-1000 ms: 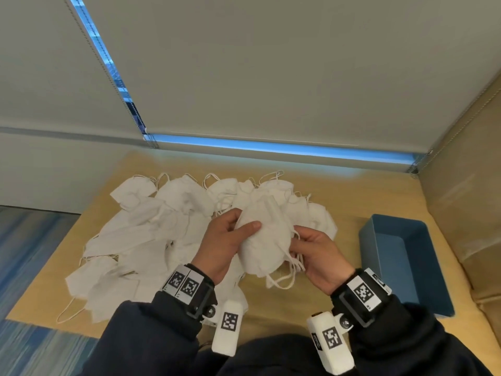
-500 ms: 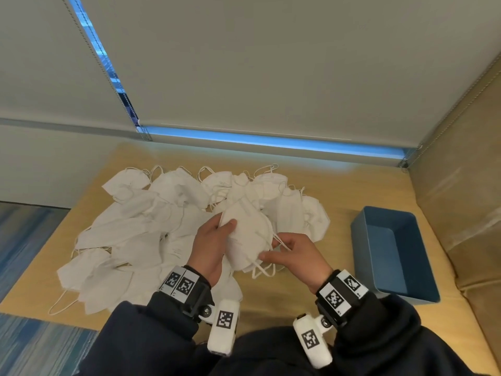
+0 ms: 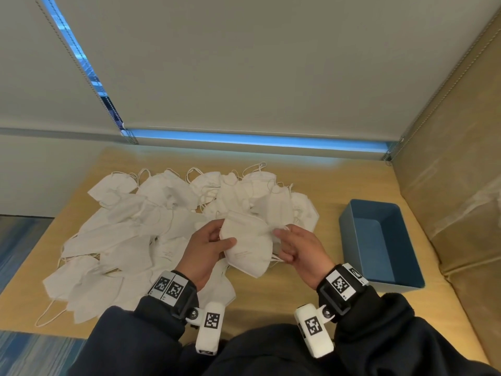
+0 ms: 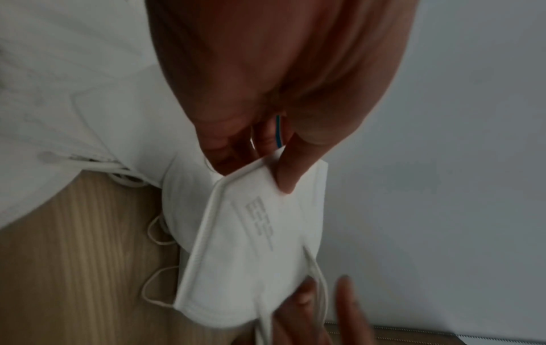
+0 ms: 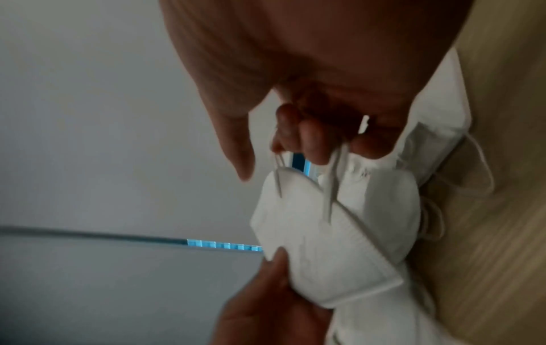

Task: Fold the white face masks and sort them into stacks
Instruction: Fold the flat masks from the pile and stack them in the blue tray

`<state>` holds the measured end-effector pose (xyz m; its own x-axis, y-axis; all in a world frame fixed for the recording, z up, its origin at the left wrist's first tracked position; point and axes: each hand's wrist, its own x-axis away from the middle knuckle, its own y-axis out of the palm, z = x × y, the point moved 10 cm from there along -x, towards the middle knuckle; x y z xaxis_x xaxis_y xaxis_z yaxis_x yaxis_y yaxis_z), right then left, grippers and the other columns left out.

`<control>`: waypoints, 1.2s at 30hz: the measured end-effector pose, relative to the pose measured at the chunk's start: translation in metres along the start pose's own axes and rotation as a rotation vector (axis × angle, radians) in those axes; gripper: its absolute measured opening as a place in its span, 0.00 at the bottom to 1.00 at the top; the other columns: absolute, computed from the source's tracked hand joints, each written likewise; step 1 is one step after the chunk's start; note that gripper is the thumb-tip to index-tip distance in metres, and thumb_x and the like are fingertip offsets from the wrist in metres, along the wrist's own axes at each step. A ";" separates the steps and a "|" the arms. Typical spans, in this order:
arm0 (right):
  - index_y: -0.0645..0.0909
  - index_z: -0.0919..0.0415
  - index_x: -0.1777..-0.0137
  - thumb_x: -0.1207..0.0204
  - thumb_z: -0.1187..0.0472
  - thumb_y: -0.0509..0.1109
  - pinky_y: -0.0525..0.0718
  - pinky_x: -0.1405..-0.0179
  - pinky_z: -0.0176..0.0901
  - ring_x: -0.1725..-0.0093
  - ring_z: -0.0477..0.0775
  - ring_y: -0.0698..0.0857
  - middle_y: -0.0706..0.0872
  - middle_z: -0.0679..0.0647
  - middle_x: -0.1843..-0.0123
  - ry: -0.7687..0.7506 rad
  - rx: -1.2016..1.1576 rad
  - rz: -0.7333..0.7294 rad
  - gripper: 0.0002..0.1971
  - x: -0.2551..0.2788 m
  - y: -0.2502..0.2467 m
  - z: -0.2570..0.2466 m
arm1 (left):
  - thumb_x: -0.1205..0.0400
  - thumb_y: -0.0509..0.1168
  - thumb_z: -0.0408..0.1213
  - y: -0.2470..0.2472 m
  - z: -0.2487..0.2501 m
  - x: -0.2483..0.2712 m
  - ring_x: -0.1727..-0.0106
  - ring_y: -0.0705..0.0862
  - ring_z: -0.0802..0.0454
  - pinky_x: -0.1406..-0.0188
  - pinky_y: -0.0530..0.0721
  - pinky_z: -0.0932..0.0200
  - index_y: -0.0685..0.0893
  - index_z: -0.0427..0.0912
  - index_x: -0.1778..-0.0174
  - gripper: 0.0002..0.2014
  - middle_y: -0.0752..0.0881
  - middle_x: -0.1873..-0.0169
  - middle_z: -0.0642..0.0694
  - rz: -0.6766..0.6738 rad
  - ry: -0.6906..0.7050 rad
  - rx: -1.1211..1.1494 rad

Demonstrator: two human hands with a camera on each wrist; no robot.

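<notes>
A folded white face mask point(image 3: 248, 246) is held above the table between both hands. My left hand point(image 3: 208, 246) pinches its left edge, thumb on top; the left wrist view shows the thumb pressed on the mask point(image 4: 254, 233) near its seam. My right hand point(image 3: 294, 246) holds the mask's right side, and the right wrist view shows its fingers curled round the ear loops point(image 5: 334, 177) of the mask point(image 5: 334, 233). A loose pile of white masks point(image 3: 130, 234) covers the table's left and middle.
A blue open box point(image 3: 379, 240) with nothing visible inside stands on the wooden table point(image 3: 320, 183) at the right. A padded beige wall point(image 3: 455, 185) rises right of it. Roller blinds hang behind the table. Blue carpet lies to the left.
The held mask has gone from puffed open to flat and has tilted towards level. Both hands have moved a little down and towards me with it.
</notes>
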<state>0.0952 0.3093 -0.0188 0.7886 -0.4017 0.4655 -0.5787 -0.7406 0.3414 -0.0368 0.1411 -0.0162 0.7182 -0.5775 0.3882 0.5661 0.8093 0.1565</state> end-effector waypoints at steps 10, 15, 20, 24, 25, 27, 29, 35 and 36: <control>0.94 0.59 0.54 0.29 0.61 0.84 0.88 0.42 0.60 0.49 0.62 0.93 0.95 0.57 0.54 -0.231 0.645 0.014 0.06 0.006 -0.012 -0.035 | 0.16 0.71 0.35 0.021 0.049 0.004 0.57 0.89 0.51 0.54 0.89 0.55 0.81 0.63 0.34 0.19 0.89 0.57 0.52 -0.162 0.297 -0.687; 0.94 0.52 0.58 0.31 0.55 0.84 0.88 0.54 0.56 0.58 0.55 0.91 0.94 0.50 0.61 -0.272 0.763 0.028 0.04 0.015 -0.023 -0.050 | 0.15 0.71 0.40 0.051 0.073 -0.003 0.56 0.86 0.67 0.57 0.76 0.72 0.87 0.59 0.39 0.11 0.86 0.56 0.68 -0.262 0.489 -1.041; 0.93 0.61 0.57 0.28 0.64 0.82 0.76 0.69 0.40 0.72 0.48 0.80 0.86 0.57 0.72 -0.262 0.550 0.202 0.01 0.039 -0.087 -0.097 | 0.17 0.73 0.40 0.075 0.101 -0.026 0.57 0.87 0.64 0.51 0.84 0.60 0.91 0.53 0.42 0.09 0.91 0.57 0.58 -0.208 0.552 -1.049; 0.90 0.63 0.57 0.25 0.71 0.77 0.78 0.69 0.40 0.70 0.50 0.83 0.87 0.57 0.71 -0.331 0.452 0.351 0.03 0.059 -0.146 -0.155 | 0.19 0.75 0.40 0.142 0.127 -0.039 0.56 0.86 0.66 0.49 0.84 0.61 0.90 0.55 0.49 0.05 0.91 0.56 0.58 -0.262 0.619 -0.956; 0.90 0.63 0.57 0.25 0.70 0.77 0.80 0.69 0.39 0.69 0.50 0.83 0.87 0.56 0.70 -0.350 0.466 0.378 0.03 0.062 -0.156 -0.170 | 0.19 0.75 0.40 0.166 0.131 -0.041 0.56 0.86 0.65 0.49 0.84 0.60 0.90 0.54 0.49 0.05 0.91 0.56 0.58 -0.287 0.643 -0.933; 0.89 0.63 0.56 0.23 0.69 0.77 0.82 0.66 0.41 0.70 0.50 0.83 0.87 0.56 0.70 -0.375 0.492 0.445 0.02 0.063 -0.179 -0.194 | 0.20 0.74 0.40 0.214 0.134 -0.049 0.55 0.87 0.60 0.50 0.85 0.59 0.90 0.54 0.50 0.05 0.91 0.57 0.57 -0.330 0.673 -0.894; 0.88 0.65 0.55 0.22 0.69 0.76 0.82 0.65 0.45 0.71 0.50 0.82 0.86 0.56 0.71 -0.377 0.496 0.522 0.01 0.064 -0.205 -0.210 | 0.21 0.73 0.39 0.260 0.130 -0.059 0.55 0.87 0.56 0.50 0.85 0.58 0.90 0.53 0.49 0.07 0.91 0.56 0.54 -0.378 0.686 -0.902; 0.86 0.73 0.50 0.21 0.72 0.72 0.90 0.53 0.57 0.63 0.60 0.84 0.87 0.62 0.67 -0.264 0.461 0.612 0.03 0.078 -0.255 -0.191 | 0.21 0.70 0.34 0.358 0.094 -0.094 0.53 0.85 0.53 0.47 0.86 0.55 0.90 0.51 0.45 0.12 0.89 0.53 0.53 -0.668 0.657 -1.172; 0.86 0.75 0.50 0.21 0.73 0.72 0.91 0.53 0.58 0.63 0.61 0.85 0.88 0.63 0.66 -0.246 0.459 0.619 0.04 0.081 -0.258 -0.181 | 0.20 0.71 0.33 0.369 0.088 -0.100 0.51 0.84 0.54 0.46 0.85 0.56 0.90 0.50 0.43 0.12 0.89 0.51 0.52 -0.728 0.645 -1.226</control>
<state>0.2713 0.5657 0.0790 0.4071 -0.8788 0.2489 -0.8248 -0.4708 -0.3133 0.0649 0.5063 0.0825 0.0175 -0.9974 0.0706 0.5967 -0.0462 -0.8011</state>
